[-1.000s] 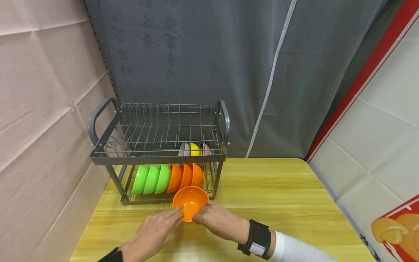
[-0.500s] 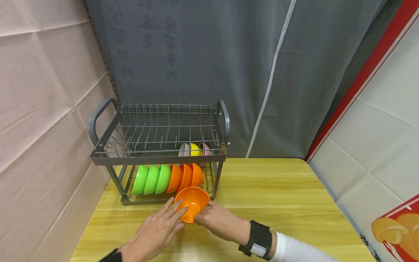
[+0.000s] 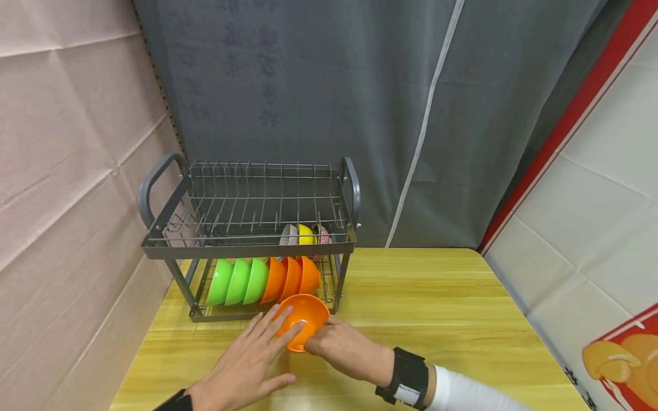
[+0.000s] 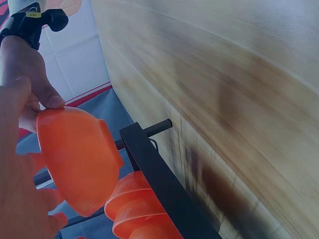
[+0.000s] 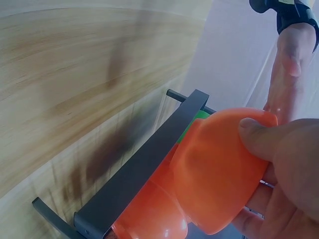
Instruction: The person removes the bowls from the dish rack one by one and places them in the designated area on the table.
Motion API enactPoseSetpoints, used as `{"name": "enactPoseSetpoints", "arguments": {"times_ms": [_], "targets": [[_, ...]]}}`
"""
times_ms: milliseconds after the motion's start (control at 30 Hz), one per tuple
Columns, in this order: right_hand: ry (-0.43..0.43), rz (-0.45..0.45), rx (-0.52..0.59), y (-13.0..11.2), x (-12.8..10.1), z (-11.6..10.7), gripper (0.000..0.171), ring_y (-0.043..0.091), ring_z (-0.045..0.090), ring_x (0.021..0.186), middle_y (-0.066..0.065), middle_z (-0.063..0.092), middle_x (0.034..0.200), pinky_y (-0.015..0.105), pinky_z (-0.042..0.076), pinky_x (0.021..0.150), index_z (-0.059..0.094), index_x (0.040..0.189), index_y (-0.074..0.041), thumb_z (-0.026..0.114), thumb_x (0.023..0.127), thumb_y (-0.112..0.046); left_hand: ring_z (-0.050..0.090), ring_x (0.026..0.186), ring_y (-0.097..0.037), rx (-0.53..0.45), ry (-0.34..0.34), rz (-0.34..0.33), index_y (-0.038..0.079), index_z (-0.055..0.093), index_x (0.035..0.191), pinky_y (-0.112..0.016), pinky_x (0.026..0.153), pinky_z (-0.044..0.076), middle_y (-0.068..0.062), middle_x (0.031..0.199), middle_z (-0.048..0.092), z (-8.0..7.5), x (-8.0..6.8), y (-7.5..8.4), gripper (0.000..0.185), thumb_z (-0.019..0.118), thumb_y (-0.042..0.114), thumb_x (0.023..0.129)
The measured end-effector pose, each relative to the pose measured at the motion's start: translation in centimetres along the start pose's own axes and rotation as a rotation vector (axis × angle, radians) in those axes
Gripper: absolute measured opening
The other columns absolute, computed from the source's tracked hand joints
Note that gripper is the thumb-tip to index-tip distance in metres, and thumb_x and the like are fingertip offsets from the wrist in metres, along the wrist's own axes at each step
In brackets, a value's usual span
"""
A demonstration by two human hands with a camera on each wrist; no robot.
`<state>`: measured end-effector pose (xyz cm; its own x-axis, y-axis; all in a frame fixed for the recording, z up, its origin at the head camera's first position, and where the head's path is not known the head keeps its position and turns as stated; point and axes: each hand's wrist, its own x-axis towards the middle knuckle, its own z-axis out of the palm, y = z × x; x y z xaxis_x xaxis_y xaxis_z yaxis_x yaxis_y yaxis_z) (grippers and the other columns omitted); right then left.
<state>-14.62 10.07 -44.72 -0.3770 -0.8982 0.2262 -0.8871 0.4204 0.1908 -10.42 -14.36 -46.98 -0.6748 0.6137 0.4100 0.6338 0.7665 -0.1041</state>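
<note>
An orange bowl (image 3: 307, 314) is held up in front of the dish rack, its inside facing the head camera. My right hand (image 3: 346, 348) grips its right rim; in the right wrist view the thumb (image 5: 255, 137) presses the bowl's outside. My left hand (image 3: 252, 357) is spread with straight fingers, which overlap the bowl's left side in the head view. On the rack's lower tier several bowls stand on edge in a row: green bowls (image 3: 238, 281) to the left and orange bowls (image 3: 291, 278) to the right, right behind the held bowl.
The grey two-tier dish rack (image 3: 249, 251) stands on the wooden table (image 3: 437, 319). A yellow cup (image 3: 307, 234) sits between a grey one (image 3: 289, 234) and a pink patterned one (image 3: 324, 235), seen through the upper tier's right side. A grey curtain (image 3: 319, 85) hangs behind.
My left hand's fingers have straightened and spread, the thumb moving away from the bowl. The bowl in my right hand has shifted slightly to the right and toward me.
</note>
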Motion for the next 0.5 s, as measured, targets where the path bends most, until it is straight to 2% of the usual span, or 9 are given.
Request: {"name": "enactPoseSetpoints", "arguments": {"times_ms": [67,233,400,500], "targets": [[0.003,0.001,-0.003,0.0,0.0,-0.1,0.007,-0.003,0.058,0.068,-0.02,0.072,0.079,0.016,0.046,0.073,0.068,0.085,-0.026,0.073,0.09,-0.024,0.018,0.158,-0.027,-0.004,-0.002,0.006,0.025,0.033,0.16,-0.031,0.127,-0.02,-0.012,0.166,0.033,0.1,0.0,0.0,0.092,0.048,0.08,0.087],[0.005,0.009,0.009,0.1,-0.4,-0.2,0.011,-0.004,0.049,0.062,-0.018,0.068,0.074,0.013,0.038,0.068,0.065,0.082,-0.025,0.073,0.089,-0.021,0.037,0.15,-0.033,-0.009,-0.004,0.014,0.025,0.029,0.161,-0.031,0.125,-0.023,-0.015,0.165,0.033,0.3,0.0,-0.1,0.101,0.045,0.086,0.082],[0.032,0.022,0.022,0.1,-0.9,-0.1,0.017,-0.004,0.035,0.058,-0.017,0.055,0.064,0.012,0.027,0.067,0.061,0.078,-0.025,0.074,0.086,-0.018,0.037,0.15,-0.034,-0.012,-0.004,0.019,0.026,0.029,0.161,-0.031,0.126,-0.022,-0.015,0.165,0.033,0.4,0.1,-0.1,0.103,0.044,0.089,0.08],[0.056,0.033,0.026,0.2,-1.2,-0.1,0.021,-0.003,0.032,0.058,-0.016,0.05,0.061,0.013,0.022,0.066,0.059,0.076,-0.024,0.075,0.084,-0.015,0.037,0.15,-0.035,-0.017,-0.005,0.023,0.027,0.029,0.161,-0.032,0.126,-0.021,-0.015,0.165,0.032,0.5,0.2,-0.1,0.103,0.043,0.089,0.08]]}}
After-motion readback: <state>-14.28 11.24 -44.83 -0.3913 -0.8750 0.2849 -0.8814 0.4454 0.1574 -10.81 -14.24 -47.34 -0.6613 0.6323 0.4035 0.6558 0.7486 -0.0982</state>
